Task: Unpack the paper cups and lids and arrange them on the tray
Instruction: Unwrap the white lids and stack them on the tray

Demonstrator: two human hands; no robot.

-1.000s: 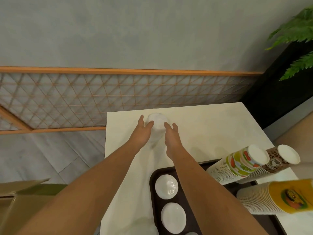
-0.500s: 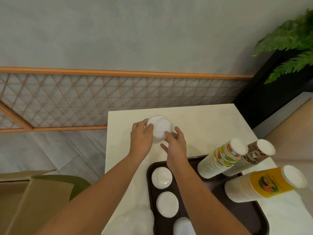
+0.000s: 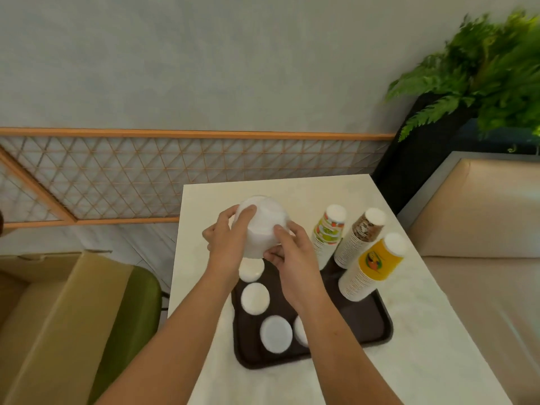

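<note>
Both hands hold a white stack of lids in a clear wrap [image 3: 261, 226] above the far end of the dark tray [image 3: 359, 323]. My left hand [image 3: 226, 247] grips its left side and my right hand [image 3: 292, 258] grips its right and lower side. Several white lid stacks [image 3: 254, 298] stand on the tray's left half. On the right half stand three upside-down cup stacks: a fruit-print stack [image 3: 327, 233], a brown stack [image 3: 361, 236] and a yellow stack [image 3: 374, 266].
The tray lies on a white table [image 3: 423, 361] against a lattice wall. An open cardboard box [image 3: 43, 317] rests on a green chair [image 3: 131, 317] at the left. A beige bench [image 3: 482, 258] and a potted fern [image 3: 482, 77] stand at the right.
The hands closed round the wrapped lid stack at the far table end, lifted it and brought it nearer, over the tray. The camera view tilted down and left.
</note>
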